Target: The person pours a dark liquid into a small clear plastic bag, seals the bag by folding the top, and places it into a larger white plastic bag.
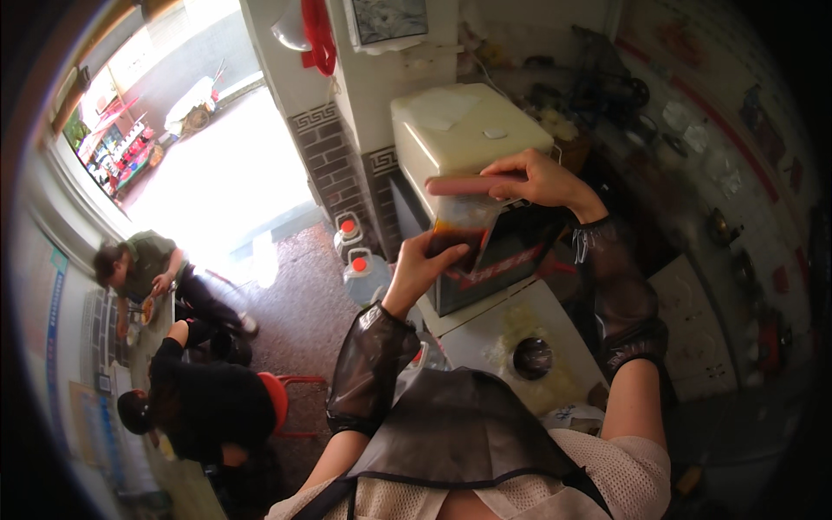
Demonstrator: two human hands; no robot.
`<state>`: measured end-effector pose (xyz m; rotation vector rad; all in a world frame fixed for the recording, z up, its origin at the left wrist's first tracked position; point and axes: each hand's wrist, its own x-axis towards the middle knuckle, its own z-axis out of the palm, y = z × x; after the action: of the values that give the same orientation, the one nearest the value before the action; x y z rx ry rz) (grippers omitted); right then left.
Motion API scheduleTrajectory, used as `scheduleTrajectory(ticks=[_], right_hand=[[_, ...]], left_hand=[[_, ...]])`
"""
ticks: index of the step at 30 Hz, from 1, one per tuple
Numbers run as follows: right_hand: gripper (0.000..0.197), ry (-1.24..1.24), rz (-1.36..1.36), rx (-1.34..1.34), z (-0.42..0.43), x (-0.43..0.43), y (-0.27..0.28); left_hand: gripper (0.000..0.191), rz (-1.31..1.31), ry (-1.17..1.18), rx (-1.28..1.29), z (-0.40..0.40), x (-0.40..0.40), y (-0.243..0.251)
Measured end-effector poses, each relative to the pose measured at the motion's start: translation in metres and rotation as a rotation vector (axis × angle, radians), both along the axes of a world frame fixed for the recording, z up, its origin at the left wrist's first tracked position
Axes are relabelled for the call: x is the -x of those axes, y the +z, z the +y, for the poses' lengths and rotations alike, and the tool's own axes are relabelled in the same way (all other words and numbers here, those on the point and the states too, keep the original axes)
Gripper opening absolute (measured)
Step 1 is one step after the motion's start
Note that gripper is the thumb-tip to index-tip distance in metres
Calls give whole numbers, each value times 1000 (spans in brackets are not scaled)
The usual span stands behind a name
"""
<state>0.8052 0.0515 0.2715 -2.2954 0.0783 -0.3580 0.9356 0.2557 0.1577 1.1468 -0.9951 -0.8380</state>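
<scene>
My left hand (426, 266) grips a clear container (463, 227) of dark reddish-brown liquid from its side, thumb towards me. At its mouth sits a pink lid (458, 185), seen nearly edge-on. Fingers and thumb of my right hand (536, 182) pinch the right end of that lid. Whether the lid is seated on the container or just resting on it, I cannot tell. Both forearms wear dark translucent sleeve covers (370, 364), and a dark apron (468, 429) covers my chest.
Beyond my hands stands a cream box-shaped appliance (474, 117). Below is a pale worktop (474, 348) with a round opening (533, 357). Water jugs (367, 276) with red caps stand on the floor. Two people (211, 396) sit at a table on the left, one on a red chair (274, 403).
</scene>
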Motion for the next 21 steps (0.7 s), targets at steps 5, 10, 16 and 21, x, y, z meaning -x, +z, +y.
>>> scheduleTrajectory(ticks=[5,10,16,21], right_hand=[[39,-13,140,192,5,-21,8],[35,-260,-120,360,-57,-95,-2],[35,-565,-318,907,-128,-154,-42],[33,-456,-289,322,-32,-81,-28]], left_hand=[[29,35,71,10,8,-12,-6],[29,87,124,24,17,-23,-13],[32,166,85,58,20,-22,-20],[32,197,87,49,28,-19,-30]])
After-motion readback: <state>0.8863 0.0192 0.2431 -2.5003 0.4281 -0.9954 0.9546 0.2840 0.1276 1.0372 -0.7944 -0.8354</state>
